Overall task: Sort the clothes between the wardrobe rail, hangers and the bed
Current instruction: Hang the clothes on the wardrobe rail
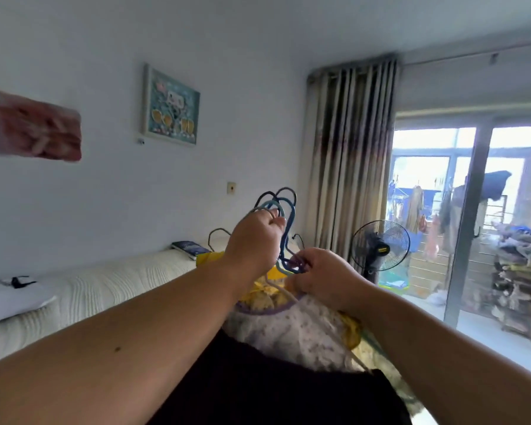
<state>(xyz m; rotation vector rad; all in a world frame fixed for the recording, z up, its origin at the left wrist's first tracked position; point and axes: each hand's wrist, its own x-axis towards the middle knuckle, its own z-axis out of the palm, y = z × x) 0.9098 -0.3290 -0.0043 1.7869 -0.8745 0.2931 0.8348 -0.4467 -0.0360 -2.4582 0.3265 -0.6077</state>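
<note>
Here, the hangers were gripped by their hooks in the curled left hand, at twelve o'clock above the clothes. One neck was pinched by the right hand at three o'clock. It would best be drawn out singly, the rest kept bunched.

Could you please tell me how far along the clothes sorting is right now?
Done: little can be confirmed, as the wardrobe rail is out of view. In hand: the left hand grips the hooks of a bunch of hangers while the right hand pinches their necks; a yellow garment and a floral garment hang below. Left: apparently parting these and placing each on the rail or the bed.
</note>
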